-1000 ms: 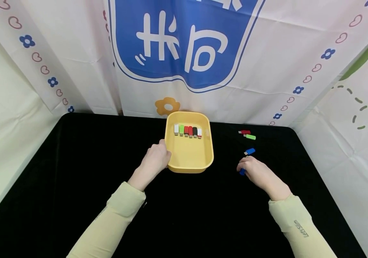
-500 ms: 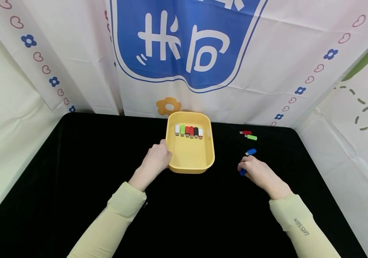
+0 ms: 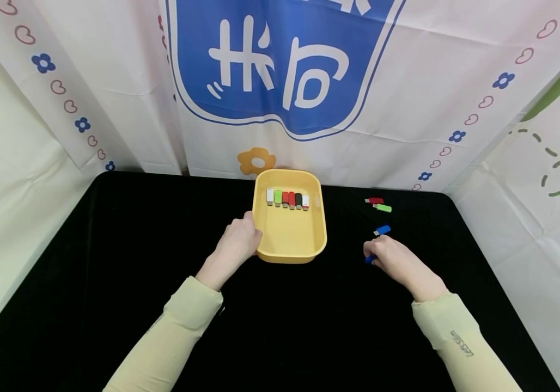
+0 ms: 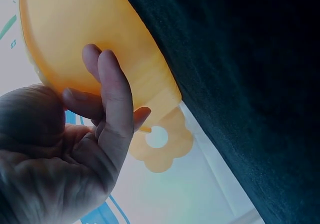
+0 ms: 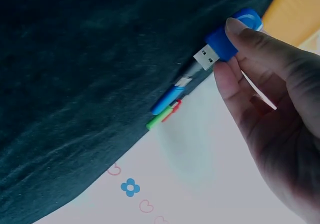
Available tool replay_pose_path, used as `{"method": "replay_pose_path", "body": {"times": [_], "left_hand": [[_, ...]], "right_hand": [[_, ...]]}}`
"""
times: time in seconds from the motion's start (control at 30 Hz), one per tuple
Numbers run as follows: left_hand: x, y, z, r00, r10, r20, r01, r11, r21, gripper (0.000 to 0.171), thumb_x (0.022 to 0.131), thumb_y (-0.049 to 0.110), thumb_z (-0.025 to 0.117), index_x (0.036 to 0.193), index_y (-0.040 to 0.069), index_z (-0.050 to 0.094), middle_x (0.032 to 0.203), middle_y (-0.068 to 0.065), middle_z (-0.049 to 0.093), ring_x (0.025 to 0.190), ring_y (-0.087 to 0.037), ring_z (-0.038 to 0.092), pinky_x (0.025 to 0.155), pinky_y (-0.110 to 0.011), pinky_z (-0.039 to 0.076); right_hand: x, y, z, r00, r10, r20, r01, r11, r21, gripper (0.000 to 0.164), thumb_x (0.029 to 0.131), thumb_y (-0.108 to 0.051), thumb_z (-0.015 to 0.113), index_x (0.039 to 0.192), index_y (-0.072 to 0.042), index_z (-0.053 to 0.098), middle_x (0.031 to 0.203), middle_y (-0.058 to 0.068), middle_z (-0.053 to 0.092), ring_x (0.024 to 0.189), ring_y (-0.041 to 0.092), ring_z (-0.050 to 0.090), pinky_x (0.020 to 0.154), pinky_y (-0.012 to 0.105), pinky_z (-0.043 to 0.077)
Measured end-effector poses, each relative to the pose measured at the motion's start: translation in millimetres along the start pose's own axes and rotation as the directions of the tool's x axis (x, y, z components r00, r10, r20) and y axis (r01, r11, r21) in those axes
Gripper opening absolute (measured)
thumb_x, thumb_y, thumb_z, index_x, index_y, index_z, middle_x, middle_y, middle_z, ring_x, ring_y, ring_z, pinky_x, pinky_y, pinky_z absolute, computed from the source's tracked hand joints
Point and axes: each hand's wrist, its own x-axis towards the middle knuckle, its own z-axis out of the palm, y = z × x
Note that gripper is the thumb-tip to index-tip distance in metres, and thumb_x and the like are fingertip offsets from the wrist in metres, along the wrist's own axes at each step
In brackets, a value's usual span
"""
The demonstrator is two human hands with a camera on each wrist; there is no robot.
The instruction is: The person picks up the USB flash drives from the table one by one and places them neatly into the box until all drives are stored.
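Note:
In the head view my left hand (image 3: pixel 236 238) grips the left wall of a yellow tray (image 3: pixel 287 256). In the left wrist view, its thumb and curled fingers (image 4: pixel 116 79) lie against the tray's side (image 4: pixel 145 49). My right hand (image 3: pixel 397 262) pinches a blue USB stick (image 5: pixel 224 43) between thumb and fingers, right of the tray. The stick's metal plug is bare and points away from the palm. Just beyond that hand lies another blue USB stick (image 3: pixel 382 230) on the black cloth. Inside the tray, several USB sticks (image 3: pixel 292 200) stand side by side in a row.
A red USB stick (image 3: pixel 374 201) and a green USB stick (image 3: pixel 383 208) lie close together at the table's back right. Black cloth (image 3: pixel 280 332) covers the table. White printed curtains (image 3: pixel 407 98) rise behind its back edge and at both sides.
The right hand has shifted very slightly to the right, still pinching the blue USB stick, and its fingers have drawn in a little. The left hand and tray look unchanged.

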Motion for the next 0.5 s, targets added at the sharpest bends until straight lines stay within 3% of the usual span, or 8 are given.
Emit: {"method": "replay_pose_path", "body": {"times": [0.17,0.33,0.5], "left_hand": [[0.1,-0.8,-0.2,1.000,-0.001,-0.001,0.001,1.000,-0.001,0.028,0.101,0.014,0.048,0.123,-0.003,0.049,0.076,-0.012,0.061,0.053,-0.020,0.060,0.042,-0.024,0.044],[-0.5,-1.0,0.3,1.000,0.001,-0.011,-0.001,1.000,-0.017,0.029,0.100,0.012,0.048,0.125,-0.003,0.049,0.074,-0.011,0.063,0.053,-0.018,0.061,0.043,-0.023,0.045],[-0.4,-1.2,0.2,1.000,0.009,-0.013,-0.009,1.000,-0.028,0.029,0.100,0.012,0.048,0.125,-0.003,0.049,0.074,-0.011,0.063,0.052,-0.018,0.061,0.043,-0.023,0.045]], "right_hand": [[2.5,-7.8,-7.6,0.998,0.002,-0.066,0.000,0.999,0.038,0.022,0.081,0.006,0.075,0.088,-0.011,0.064,0.086,0.001,0.068,0.080,0.016,0.062,0.072,0.036,0.054],[9.6,-15.5,-16.6,0.996,0.053,-0.065,-0.044,0.990,0.131,0.020,0.091,0.001,0.067,0.109,-0.008,0.069,0.103,0.006,0.071,0.095,0.022,0.066,0.084,0.044,0.056],[17.3,-21.4,-21.1,0.990,0.027,-0.136,-0.008,0.991,0.134,0.022,0.093,-0.002,0.066,0.114,-0.006,0.069,0.106,0.007,0.070,0.094,0.021,0.068,0.084,0.043,0.057]]}}
